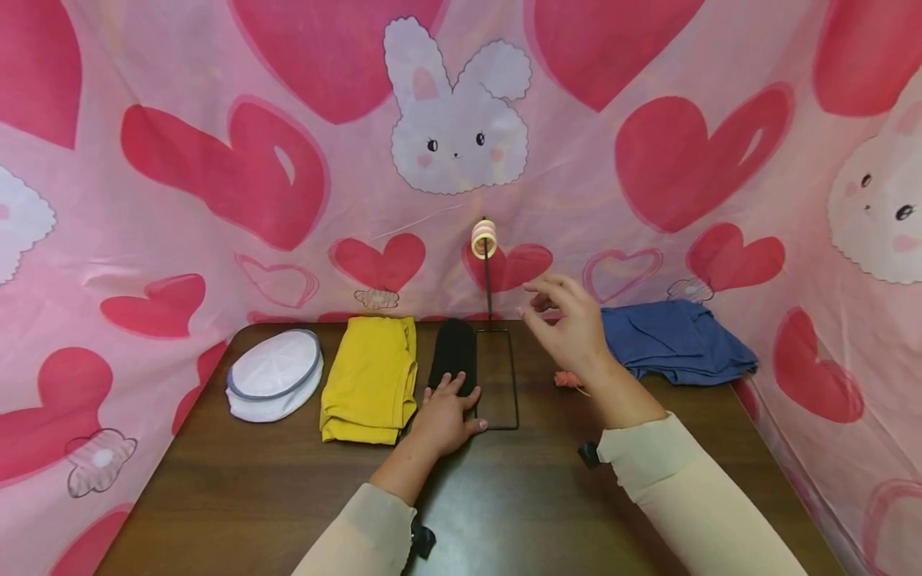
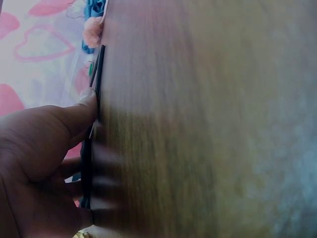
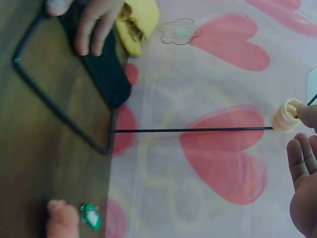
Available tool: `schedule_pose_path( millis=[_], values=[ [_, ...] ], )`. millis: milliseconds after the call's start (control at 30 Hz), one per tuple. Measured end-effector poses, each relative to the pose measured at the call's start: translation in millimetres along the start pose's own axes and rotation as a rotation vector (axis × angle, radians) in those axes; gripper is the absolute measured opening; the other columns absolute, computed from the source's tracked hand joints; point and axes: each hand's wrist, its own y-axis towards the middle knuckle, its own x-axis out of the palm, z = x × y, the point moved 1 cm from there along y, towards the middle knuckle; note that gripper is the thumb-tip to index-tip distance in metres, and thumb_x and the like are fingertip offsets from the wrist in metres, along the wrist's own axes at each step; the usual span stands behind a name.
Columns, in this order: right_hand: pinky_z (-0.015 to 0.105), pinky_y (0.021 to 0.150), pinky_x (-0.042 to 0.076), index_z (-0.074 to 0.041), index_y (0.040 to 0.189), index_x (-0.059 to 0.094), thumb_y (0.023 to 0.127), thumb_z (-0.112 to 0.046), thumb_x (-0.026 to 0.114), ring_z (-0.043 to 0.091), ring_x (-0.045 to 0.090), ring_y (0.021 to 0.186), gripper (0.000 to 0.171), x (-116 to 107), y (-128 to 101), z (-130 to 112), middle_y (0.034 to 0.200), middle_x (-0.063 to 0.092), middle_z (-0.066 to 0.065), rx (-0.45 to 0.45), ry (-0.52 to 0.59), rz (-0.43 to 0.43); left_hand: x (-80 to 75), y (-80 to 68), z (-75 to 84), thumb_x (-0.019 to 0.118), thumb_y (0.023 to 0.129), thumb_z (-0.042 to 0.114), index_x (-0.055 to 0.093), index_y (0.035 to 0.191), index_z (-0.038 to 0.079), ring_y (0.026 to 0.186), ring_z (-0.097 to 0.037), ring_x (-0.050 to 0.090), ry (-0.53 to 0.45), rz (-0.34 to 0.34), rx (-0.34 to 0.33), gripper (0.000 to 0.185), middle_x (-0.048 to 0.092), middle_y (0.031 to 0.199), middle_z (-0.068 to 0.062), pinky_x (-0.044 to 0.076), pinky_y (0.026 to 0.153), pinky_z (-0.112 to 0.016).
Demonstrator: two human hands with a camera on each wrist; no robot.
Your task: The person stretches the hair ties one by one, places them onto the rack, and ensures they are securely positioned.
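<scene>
A thin black wire stand has a rectangular base on the table and an upright rod. Pale yellow and pink striped rings hang at the rod's top. Left of the base lies a flat, black, round-ended piece. My left hand rests with spread fingers on its near end, the thumb at the base wire. My right hand is raised right of the rod, fingers loosely bent, thumb and forefinger apart, nothing between them. In the right wrist view, the thumb overlaps the rings.
Left on the table are a white round cloth item with a grey rim and a folded yellow cloth. A folded blue cloth lies right, near a coral fluffy piece. A small green item lies behind it.
</scene>
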Motion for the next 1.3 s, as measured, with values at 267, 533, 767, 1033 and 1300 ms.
schedule_pose_path(
  millis=[267, 533, 767, 1033, 1300],
  values=[
    [0.026, 0.066, 0.058, -0.008, 0.117, 0.077, 0.081, -0.008, 0.090, 0.017, 0.070, 0.086, 0.038, -14.9, -36.9, 7.1, 0.115, 0.068, 0.008, -0.002, -0.034, -0.075, 1.1, 0.1, -0.3, 0.069, 0.096, 0.052, 0.053, 0.154, 0.024, 0.158, -0.035, 0.017, -0.004, -0.004, -0.001, 0.067, 0.030, 0.168, -0.011, 0.016, 0.122, -0.065],
    [0.019, 0.063, 0.056, -0.008, 0.117, 0.077, 0.078, -0.003, 0.090, 0.016, 0.069, 0.087, 0.041, -26.0, -65.6, 14.6, 0.115, 0.068, 0.005, 0.005, -0.023, -0.107, 1.8, 0.0, -3.0, 0.069, 0.096, 0.052, 0.053, 0.154, 0.024, 0.158, -0.036, 0.018, -0.004, 0.000, 0.001, 0.067, 0.030, 0.168, -0.011, 0.017, 0.122, -0.065],
    [0.014, 0.073, 0.052, -0.009, 0.114, 0.076, 0.074, 0.002, 0.091, 0.015, 0.067, 0.085, 0.044, -38.4, -94.2, 18.2, 0.109, 0.070, 0.003, -0.011, -0.030, -0.142, 0.1, 0.1, -1.4, 0.068, 0.096, 0.053, 0.053, 0.154, 0.024, 0.158, -0.036, 0.018, 0.000, -0.006, 0.003, 0.067, 0.030, 0.168, -0.011, 0.016, 0.122, -0.066],
    [0.016, 0.077, 0.051, -0.011, 0.114, 0.076, 0.073, -0.004, 0.093, 0.014, 0.064, 0.085, 0.045, -53.6, -127.0, 26.2, 0.106, 0.071, -0.001, 0.019, -0.084, -0.226, 1.2, 0.6, -2.3, 0.069, 0.096, 0.053, 0.053, 0.154, 0.024, 0.157, -0.036, 0.019, 0.013, -0.002, 0.009, 0.067, 0.031, 0.168, -0.012, 0.018, 0.121, -0.066],
    [0.013, 0.084, 0.048, -0.018, 0.122, 0.074, 0.071, -0.008, 0.095, 0.012, 0.067, 0.094, 0.056, -71.8, -149.2, 30.4, 0.112, 0.071, -0.007, 0.040, -0.146, -0.327, 2.5, 1.5, -3.5, 0.069, 0.096, 0.053, 0.053, 0.154, 0.024, 0.157, -0.036, 0.020, 0.022, -0.001, 0.013, 0.067, 0.032, 0.168, -0.012, 0.019, 0.121, -0.065]
  ],
)
